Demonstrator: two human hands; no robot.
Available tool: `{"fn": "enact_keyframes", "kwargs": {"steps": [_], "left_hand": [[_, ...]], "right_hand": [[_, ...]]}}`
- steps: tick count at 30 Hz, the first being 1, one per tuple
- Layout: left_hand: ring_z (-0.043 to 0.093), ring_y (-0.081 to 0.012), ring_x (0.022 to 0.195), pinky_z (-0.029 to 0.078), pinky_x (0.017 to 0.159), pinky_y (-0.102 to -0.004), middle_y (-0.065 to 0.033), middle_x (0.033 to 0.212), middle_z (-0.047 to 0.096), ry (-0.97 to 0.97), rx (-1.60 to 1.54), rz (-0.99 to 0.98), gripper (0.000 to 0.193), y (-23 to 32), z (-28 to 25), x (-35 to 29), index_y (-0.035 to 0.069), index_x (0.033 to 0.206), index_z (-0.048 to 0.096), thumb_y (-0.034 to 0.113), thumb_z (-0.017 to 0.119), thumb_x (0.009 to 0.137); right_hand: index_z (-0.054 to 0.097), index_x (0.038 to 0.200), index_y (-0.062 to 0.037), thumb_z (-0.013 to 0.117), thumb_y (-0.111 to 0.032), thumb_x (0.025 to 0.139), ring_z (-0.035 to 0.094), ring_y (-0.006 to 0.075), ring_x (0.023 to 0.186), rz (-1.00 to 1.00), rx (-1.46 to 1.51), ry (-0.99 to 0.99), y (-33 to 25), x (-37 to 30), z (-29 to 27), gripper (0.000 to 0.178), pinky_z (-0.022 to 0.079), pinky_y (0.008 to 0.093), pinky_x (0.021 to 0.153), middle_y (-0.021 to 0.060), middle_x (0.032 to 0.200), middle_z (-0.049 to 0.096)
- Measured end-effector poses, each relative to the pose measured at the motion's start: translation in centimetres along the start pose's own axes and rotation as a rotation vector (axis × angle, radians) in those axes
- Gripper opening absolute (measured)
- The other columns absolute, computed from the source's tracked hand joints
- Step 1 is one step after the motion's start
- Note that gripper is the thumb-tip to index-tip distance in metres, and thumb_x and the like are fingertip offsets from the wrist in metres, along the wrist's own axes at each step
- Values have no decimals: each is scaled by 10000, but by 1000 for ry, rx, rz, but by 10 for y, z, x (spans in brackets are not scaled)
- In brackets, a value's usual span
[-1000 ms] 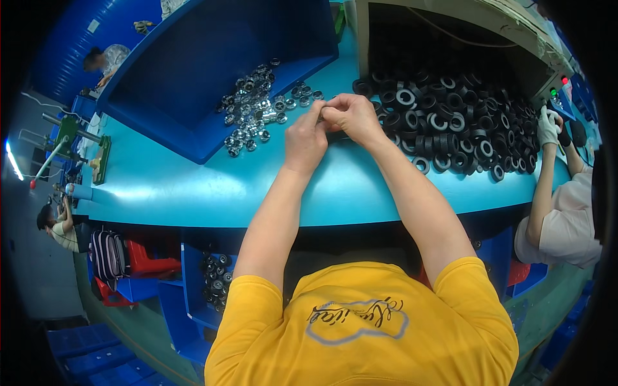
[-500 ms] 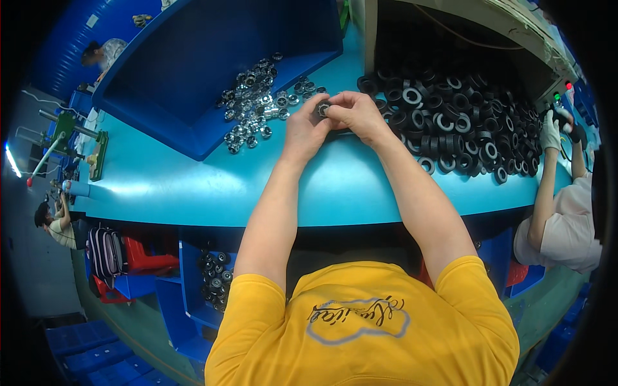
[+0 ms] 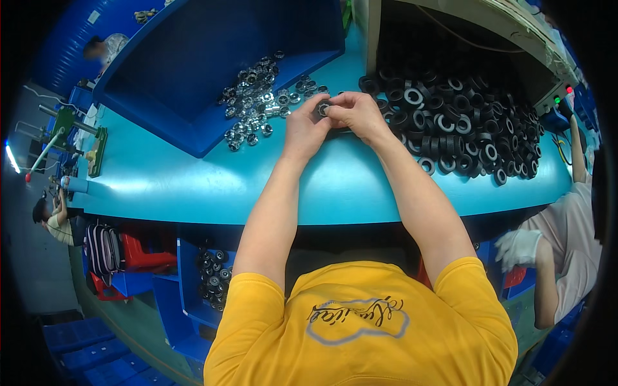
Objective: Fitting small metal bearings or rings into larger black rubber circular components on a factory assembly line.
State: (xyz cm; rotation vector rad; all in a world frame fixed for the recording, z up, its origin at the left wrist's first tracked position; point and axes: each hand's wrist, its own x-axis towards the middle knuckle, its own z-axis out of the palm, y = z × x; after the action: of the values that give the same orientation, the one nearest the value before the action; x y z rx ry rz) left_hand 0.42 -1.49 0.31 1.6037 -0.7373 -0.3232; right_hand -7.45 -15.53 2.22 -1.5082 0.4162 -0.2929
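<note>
Left hand (image 3: 304, 130) and right hand (image 3: 362, 118)—both grips closed on 1 dark round part (image 3: 323, 110), above the tabletop (image 3: 257, 201). Its face, largely hidden 1 s ago, now shows—apparently turned during handling.

On my remote feed I see silvery parts (image 3: 266, 98) left of top centre, a turquoise surface (image 3: 193, 186) mid-frame, black and grey rings (image 3: 446, 146) upper right, and a yellow shirt (image 3: 360, 357) bottom centre.
</note>
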Motion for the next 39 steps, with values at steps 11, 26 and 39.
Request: {"fn": "enact_keyframes", "kwargs": {"steps": [11, 26, 39], "left_hand": [[744, -215, 842, 568, 763, -334, -140, 930, 768, 140, 189, 110, 383, -4, 4, -6, 101, 1213, 713, 13, 685, 841], [663, -72, 791, 541, 678, -252, -14, 998, 744, 60, 43, 70, 451, 5, 0, -4, 62, 1261, 696, -33, 706, 820], [627, -46, 745, 519, 652, -216, -27, 995, 748, 65, -33, 54, 558, 12, 1, -4, 22, 1356, 646, -7, 756, 809]], "right_hand": [[704, 1081, 117, 764, -56, 839, 750, 200, 815, -32, -15, 40, 3, 1, 9, 303, 636, 310, 732, 171, 949, 750], [671, 1162, 88, 792, -131, 869, 720, 187, 863, 45, 205, -79, 7, 3, 3, 385, 610, 304, 771, 147, 1002, 721], [687, 1149, 53, 827, -94, 851, 710, 203, 912, 35, 289, -28, 3, 0, 11, 360, 598, 321, 782, 144, 1017, 723]]}}
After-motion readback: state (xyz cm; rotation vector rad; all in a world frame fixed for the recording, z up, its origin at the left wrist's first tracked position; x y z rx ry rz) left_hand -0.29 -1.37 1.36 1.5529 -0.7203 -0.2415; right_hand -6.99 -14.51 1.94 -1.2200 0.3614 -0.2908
